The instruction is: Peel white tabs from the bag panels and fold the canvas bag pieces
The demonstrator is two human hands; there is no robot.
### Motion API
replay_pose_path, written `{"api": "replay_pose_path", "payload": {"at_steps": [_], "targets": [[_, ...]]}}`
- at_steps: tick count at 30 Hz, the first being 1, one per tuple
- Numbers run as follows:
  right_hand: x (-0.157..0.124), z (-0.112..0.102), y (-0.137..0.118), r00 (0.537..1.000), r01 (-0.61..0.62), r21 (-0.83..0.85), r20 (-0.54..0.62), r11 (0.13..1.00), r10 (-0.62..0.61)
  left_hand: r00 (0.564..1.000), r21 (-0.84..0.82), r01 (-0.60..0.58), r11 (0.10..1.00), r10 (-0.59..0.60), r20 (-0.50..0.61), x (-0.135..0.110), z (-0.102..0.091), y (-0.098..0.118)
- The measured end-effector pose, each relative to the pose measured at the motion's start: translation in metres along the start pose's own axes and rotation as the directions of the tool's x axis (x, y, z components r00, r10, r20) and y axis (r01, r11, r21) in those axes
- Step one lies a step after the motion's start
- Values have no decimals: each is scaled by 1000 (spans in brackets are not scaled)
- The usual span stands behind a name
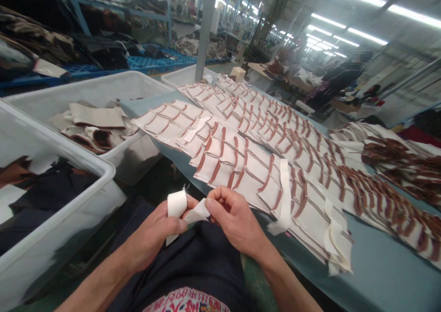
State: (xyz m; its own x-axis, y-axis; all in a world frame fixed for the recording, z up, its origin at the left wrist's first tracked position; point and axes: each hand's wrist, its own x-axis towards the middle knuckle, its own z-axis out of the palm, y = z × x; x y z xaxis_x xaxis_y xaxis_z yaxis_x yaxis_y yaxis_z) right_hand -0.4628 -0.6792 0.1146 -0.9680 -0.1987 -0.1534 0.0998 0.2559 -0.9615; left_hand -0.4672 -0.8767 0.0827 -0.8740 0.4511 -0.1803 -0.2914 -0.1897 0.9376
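My left hand [158,224] is closed on a white fabric strip [177,203], which loops over its fingers and has a frayed end with loose threads. My right hand [232,215] pinches another stretch of the same strip between thumb and fingers, just right of the left hand. Both hands are over my lap. Beside them on the table lie rows of overlapping cream fabric pieces [220,167] with brown edges. A loose white strip [284,195] lies across the nearest row and hangs over the table edge; more strips [332,234] lie farther right.
White plastic bins [112,174] with fabric pieces stand at my left. The blue-green table [386,266] stretches away to the right, with brown-edged stacks [403,160] on its far side. A metal post [206,31] rises behind it. A person [334,82] is in the background.
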Motion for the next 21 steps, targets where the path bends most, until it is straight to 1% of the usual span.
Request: {"api": "replay_pose_path", "payload": {"at_steps": [2, 6, 8, 11, 16, 18, 21], "targets": [[1, 1, -1, 1000, 9, -11, 4, 1000, -9, 1000, -39, -11, 999, 11, -21, 2, 2, -1], [2, 3, -1, 999, 20, 31, 44, 999, -21, 997, -23, 26, 999, -28, -71, 5, 6, -4], [3, 3, 0, 999, 13, 42, 33, 999, -14, 995, -3, 38, 999, -38, -96, 5, 5, -5], [4, 1, 1, 1000, 12, 20, 10, 1000, -12, 993, 2, 25, 1000, -25, -118, 3, 3, -7], [3, 1, -2, 999, 34, -18, -10, 999, -35, 992, -211, -22, 977, -5, -127, 3, 8, -6], [1, 4, -3, 999, 43, -36, -8, 998, -43, 993, -239, -7, 971, -21, -118, 4, 11, -6], [0, 8, -4, 998, 56, -56, -16, 997, -57, 993, -217, 19, 976, -44, -109, 6, 13, -6]]}}
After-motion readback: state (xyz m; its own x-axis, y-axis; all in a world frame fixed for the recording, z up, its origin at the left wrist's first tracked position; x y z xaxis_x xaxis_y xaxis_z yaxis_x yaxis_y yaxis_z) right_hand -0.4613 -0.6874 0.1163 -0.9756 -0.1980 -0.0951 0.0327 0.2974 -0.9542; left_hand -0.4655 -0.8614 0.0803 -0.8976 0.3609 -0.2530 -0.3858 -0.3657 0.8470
